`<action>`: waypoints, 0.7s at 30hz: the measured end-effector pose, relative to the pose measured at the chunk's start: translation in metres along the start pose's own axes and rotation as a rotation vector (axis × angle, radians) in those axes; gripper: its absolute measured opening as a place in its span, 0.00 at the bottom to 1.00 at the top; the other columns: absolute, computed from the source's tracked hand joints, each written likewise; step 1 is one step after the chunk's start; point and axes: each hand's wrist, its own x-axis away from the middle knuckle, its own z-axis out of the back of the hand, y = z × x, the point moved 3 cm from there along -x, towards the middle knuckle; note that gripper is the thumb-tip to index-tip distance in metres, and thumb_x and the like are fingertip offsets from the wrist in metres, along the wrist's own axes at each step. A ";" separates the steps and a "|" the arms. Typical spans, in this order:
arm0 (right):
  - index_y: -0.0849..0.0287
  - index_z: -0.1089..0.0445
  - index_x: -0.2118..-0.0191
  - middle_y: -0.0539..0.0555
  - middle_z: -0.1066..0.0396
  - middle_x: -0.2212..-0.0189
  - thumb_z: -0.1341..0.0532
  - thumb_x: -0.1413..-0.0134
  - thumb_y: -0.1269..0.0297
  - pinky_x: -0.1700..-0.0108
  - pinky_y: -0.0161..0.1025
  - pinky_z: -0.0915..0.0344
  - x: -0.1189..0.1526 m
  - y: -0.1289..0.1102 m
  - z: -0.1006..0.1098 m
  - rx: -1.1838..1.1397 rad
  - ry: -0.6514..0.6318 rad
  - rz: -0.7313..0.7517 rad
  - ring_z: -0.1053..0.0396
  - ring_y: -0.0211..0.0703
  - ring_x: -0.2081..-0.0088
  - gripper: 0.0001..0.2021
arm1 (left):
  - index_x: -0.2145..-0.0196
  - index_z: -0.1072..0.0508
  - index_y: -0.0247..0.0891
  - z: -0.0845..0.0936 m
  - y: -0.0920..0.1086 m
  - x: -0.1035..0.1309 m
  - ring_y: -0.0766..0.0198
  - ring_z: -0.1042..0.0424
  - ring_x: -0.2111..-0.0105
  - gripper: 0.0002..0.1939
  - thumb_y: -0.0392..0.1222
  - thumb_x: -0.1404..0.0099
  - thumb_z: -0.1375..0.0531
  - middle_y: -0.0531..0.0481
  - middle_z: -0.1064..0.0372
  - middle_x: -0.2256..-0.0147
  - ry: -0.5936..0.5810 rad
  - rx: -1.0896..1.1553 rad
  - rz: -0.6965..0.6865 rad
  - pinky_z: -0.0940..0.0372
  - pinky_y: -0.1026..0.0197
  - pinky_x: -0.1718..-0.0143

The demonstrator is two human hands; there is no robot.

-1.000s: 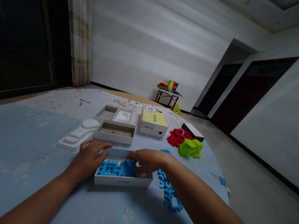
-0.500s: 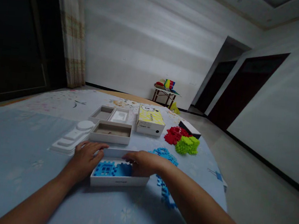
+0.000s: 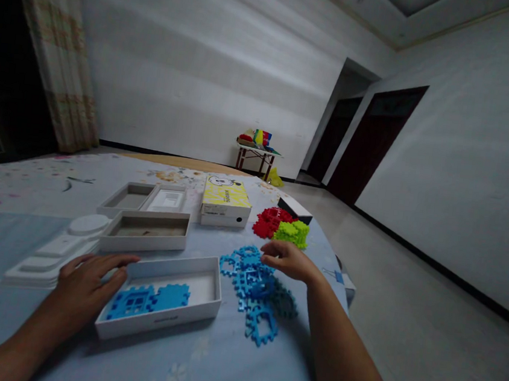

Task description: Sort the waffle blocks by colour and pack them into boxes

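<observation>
A white open box point(image 3: 205, 310) stands near the table's front, with blue toothed pieces point(image 3: 172, 297) lying flat in its left and middle part. My left hand point(image 3: 91, 276) rests at the box's left end, fingers spread over its corner. To the right of the box lies a pile of blue interlocking pieces point(image 3: 254, 278). Over the back right of this pile is my right hand point(image 3: 287, 259), its fingers bent; whether anything is between the fingertips is too small to tell. Red pieces point(image 3: 266, 222) and lime green pieces point(image 3: 293, 233) lie just behind it.
Behind the white box are an open grey-lined box point(image 3: 144, 242), two smaller trays point(image 3: 133, 195), and a yellow and white box point(image 3: 226, 202). White plastic inserts point(image 3: 54, 253) lie at the left. A blue clip point(image 3: 339, 277) sits at the right table edge.
My right hand has come out of the white box and moved right to the blue pile. The view has turned right. My left hand remains at the box's left end.
</observation>
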 end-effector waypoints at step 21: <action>0.62 0.28 0.55 0.55 0.25 0.62 0.44 0.47 0.64 0.61 0.35 0.35 -0.054 0.033 -0.025 0.002 0.040 -0.029 0.29 0.43 0.62 0.15 | 0.61 0.26 0.45 0.003 -0.002 -0.003 0.56 0.30 0.55 0.23 0.53 0.44 0.55 0.51 0.25 0.59 0.039 0.030 0.052 0.41 0.50 0.50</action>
